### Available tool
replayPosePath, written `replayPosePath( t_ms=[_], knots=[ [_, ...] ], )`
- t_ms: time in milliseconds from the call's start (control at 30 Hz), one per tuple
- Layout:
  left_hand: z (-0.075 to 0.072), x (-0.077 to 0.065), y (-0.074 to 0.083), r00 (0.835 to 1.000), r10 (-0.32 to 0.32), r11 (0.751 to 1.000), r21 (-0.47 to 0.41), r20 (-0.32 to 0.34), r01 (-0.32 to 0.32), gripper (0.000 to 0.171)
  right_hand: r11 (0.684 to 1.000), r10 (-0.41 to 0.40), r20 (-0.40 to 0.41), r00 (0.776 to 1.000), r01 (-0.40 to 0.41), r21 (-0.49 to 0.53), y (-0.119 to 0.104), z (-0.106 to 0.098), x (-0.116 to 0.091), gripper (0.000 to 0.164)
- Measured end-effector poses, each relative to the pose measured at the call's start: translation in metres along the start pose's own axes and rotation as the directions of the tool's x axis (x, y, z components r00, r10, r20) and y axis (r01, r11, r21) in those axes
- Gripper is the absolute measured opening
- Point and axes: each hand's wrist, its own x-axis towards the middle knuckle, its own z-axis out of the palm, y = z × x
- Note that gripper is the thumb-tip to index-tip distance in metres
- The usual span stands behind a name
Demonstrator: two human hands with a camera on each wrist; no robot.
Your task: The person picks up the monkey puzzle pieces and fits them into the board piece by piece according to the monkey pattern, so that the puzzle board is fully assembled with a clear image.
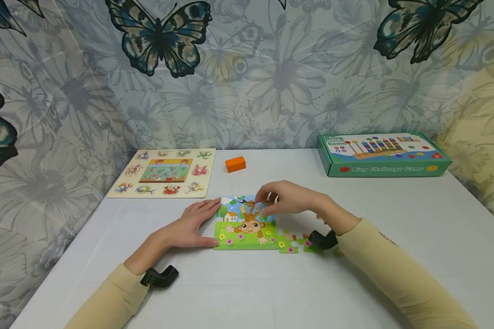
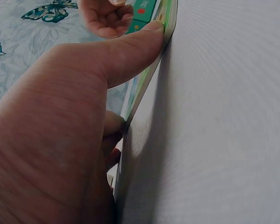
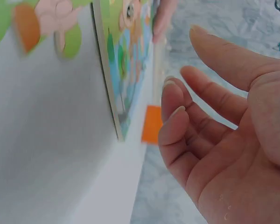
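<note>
A monkey picture puzzle board (image 1: 240, 233) lies flat on the white table, showing a hanging monkey, a house and flowers. Along its left edge rests my left hand (image 1: 189, 226), fingers outstretched, the thumb touching the lower left corner. In the left wrist view that thumb (image 2: 135, 51) lies on the board's rim. Over the board's upper right corner hovers my right hand (image 1: 290, 197). Its fingers bend loosely, and the right wrist view shows nothing between thumb and fingers. Loose puzzle pieces (image 1: 288, 246) lie right of the board, partly hidden by the right wrist's black camera.
Behind the left hand lies a wooden sea-animal puzzle board (image 1: 203, 180). An orange block (image 1: 235, 164) sits behind the monkey puzzle. At the back right stands a green Ring Challenge Game box (image 1: 384, 170). A butterfly-print cloth (image 1: 280, 91) hangs behind the table.
</note>
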Motion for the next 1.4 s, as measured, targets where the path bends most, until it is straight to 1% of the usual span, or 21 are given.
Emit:
replayPosePath(
  t_ms=[333,433,533,667,800,1100,1300,1400],
  knots=[
    [0.000,0.000,0.000,1.000,-0.008,1.000,-0.003,0.002,0.008,0.101,0.998,0.051,-0.078,0.996,-0.049,0.037,0.019,-0.019,-0.039,0.034],
    [0.000,0.000,0.000,1.000,-0.008,1.000,0.002,0.002,0.008,0.101,0.998,0.062,-0.103,0.993,-0.059,0.034,0.025,-0.025,-0.052,0.034],
    [0.000,0.000,-0.001,1.000,-0.007,1.000,0.004,0.004,0.007,0.101,0.996,0.094,-0.125,0.988,-0.092,0.022,0.032,-0.029,-0.065,0.034],
    [0.000,0.000,-0.001,1.000,-0.006,1.000,-0.003,0.004,0.006,0.101,0.990,0.143,-0.142,0.979,-0.141,0.027,0.041,-0.034,-0.082,0.035],
    [0.000,0.000,-0.001,1.000,-0.006,1.000,-0.002,0.000,0.006,0.101,0.987,0.161,-0.145,0.976,-0.156,0.045,0.049,-0.037,-0.096,0.037],
    [-0.001,0.000,0.000,1.000,0.013,1.000,-0.004,-0.006,-0.013,0.101,0.982,0.190,-0.146,0.971,-0.187,0.039,0.060,-0.038,-0.114,0.036],
    [-0.001,0.000,0.000,1.000,0.009,1.000,0.004,-0.003,-0.009,0.101,0.978,0.211,-0.149,0.966,-0.208,0.034,0.069,-0.034,-0.124,0.034],
    [-0.001,0.000,0.000,1.000,0.004,1.000,0.002,-0.002,-0.004,0.101,0.975,0.224,-0.137,0.965,-0.223,0.024,0.073,-0.032,-0.125,0.037]
  ],
)
